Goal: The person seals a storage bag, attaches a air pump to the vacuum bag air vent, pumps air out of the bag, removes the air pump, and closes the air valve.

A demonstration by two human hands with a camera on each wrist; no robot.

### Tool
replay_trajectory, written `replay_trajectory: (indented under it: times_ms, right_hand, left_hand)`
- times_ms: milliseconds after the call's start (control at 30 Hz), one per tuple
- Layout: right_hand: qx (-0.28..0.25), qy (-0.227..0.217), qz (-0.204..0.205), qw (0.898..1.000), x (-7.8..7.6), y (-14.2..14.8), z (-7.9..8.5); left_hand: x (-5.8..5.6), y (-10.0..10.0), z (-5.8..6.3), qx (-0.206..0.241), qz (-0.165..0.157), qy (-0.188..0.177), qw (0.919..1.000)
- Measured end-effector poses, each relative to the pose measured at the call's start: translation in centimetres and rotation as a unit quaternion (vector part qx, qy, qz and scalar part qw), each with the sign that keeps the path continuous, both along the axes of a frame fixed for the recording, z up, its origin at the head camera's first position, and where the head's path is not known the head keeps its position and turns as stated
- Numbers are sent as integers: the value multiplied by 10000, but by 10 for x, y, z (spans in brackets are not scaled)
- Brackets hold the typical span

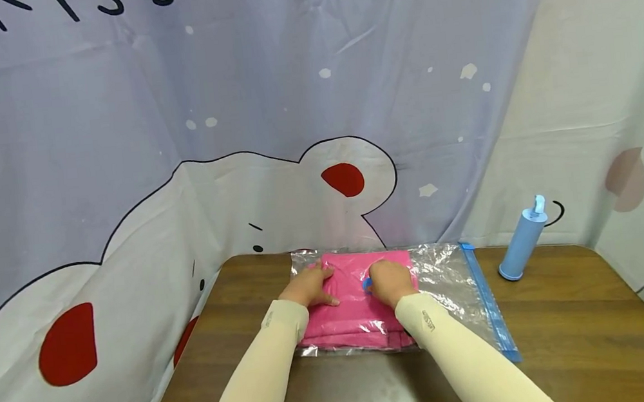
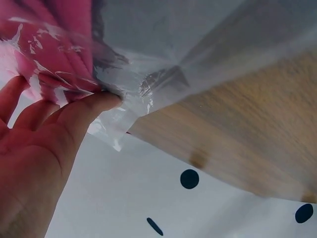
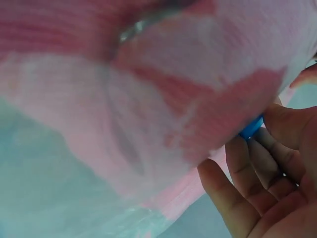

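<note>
A clear plastic storage bag (image 1: 448, 276) lies flat on the table with folded pink cloth (image 1: 351, 318) inside. My left hand (image 1: 309, 285) rests on the left part of the bag, fingers spread. In the left wrist view, its fingertips touch the plastic beside the pink folds (image 2: 62, 54). On the bag's face is a round blue valve cap (image 1: 367, 285), partly covered by my right hand (image 1: 390, 282). The right wrist view shows the thumb and fingers pinching that blue cap (image 3: 251, 127); most of it is hidden.
A blue zip strip (image 1: 491, 308) runs along the bag's right edge. To its right, a light blue hand pump (image 1: 523, 243) stands on the wooden table (image 1: 577, 312). A printed curtain (image 1: 275, 199) hangs right behind the table and along its sides.
</note>
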State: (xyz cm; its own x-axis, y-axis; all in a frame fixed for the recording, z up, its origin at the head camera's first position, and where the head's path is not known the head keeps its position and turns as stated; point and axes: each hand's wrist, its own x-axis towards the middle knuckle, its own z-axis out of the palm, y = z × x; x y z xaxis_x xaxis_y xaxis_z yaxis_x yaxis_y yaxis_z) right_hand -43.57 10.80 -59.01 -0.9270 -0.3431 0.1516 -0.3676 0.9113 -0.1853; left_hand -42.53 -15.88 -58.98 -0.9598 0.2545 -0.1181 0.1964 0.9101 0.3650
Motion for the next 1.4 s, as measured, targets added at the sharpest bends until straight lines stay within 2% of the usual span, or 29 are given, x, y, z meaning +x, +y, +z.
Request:
replay_trajectory:
  times_ms: [100,200,333,467,633,733,1033,1200,1400]
  right_hand:
    - [-102,3,154,9998,-4,2,-1]
    - [-333,-47,207,9992,-6,4,-3]
    - [-683,-269,-97,9973,-7,6,-5]
    - [-609,-400,-348,9967,-6,7,-6]
    - [-425,-289,-156,9986,-4,3,-6]
    - [-382,-245,-78,9989,-5,1,-7]
    - [-459,-186,608,9969,-1,2,-4]
    - [-650,-474,429,9958,8,1,2]
    - [-647,-745,-120,9950,11,-7,5]
  left_hand:
    - [-6,-2,-4,-128,-46,110,9998]
    - [-6,-2,-7,-104,-30,61,9999]
    - [-5,-1,-9,33,61,-35,10000]
    - [-2,2,-7,167,185,-47,9997]
    - [9,6,4,199,252,-59,9995]
    - [11,7,7,119,256,-59,9996]
    - [-2,1,0,-88,72,-79,9999]
    - [-7,0,-5,-30,19,6,10000]
    - [-9,-1,-6,-68,62,-1,10000]
